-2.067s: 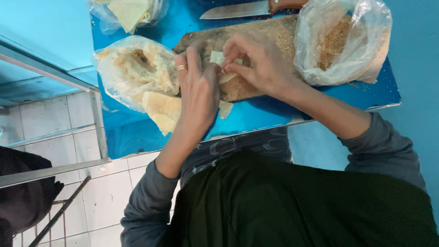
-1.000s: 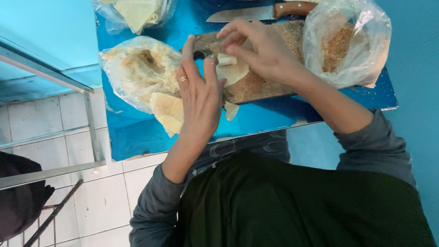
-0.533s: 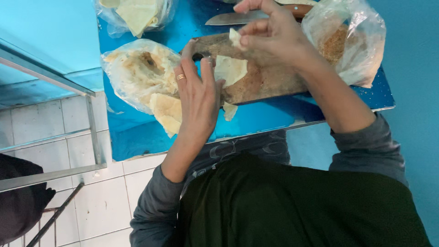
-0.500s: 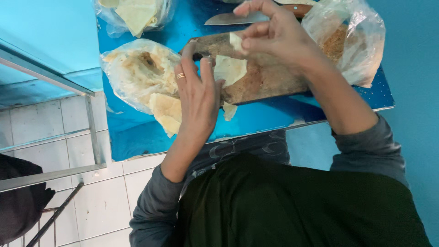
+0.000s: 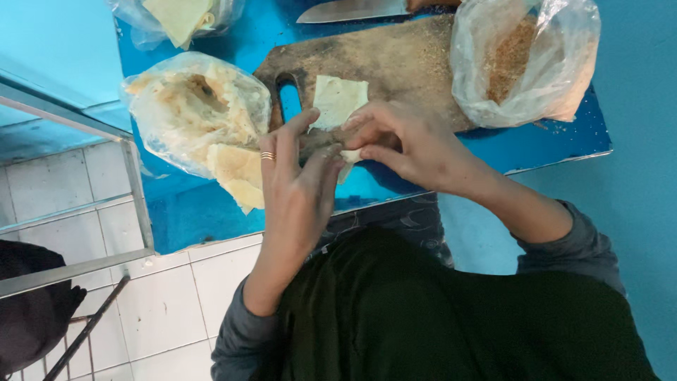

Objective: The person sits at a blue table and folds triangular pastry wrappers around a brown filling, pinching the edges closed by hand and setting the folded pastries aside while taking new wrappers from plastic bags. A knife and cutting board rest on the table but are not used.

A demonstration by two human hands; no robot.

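Pinching pastry sheet point(image 5: 338, 102) on the wooden board point(image 5: 395, 63), left hand point(image 5: 300, 176) flat, right hand point(image 5: 402, 144) closed around its edge; fold slowly, evenly.

- The cutting board point(image 5: 402, 67) lies on the table point(image 5: 204, 204) before me.
- On it lies a pastry sheet point(image 5: 338, 99), beyond my hands.
- My left hand point(image 5: 296, 190) and right hand point(image 5: 405, 144) meet at its near edge.
- A bag of wrappers point(image 5: 190, 113) lies left; a bag of crumbs point(image 5: 522, 60) sits right (partly on the board).
- A knife point(image 5: 349, 10) lies behind.
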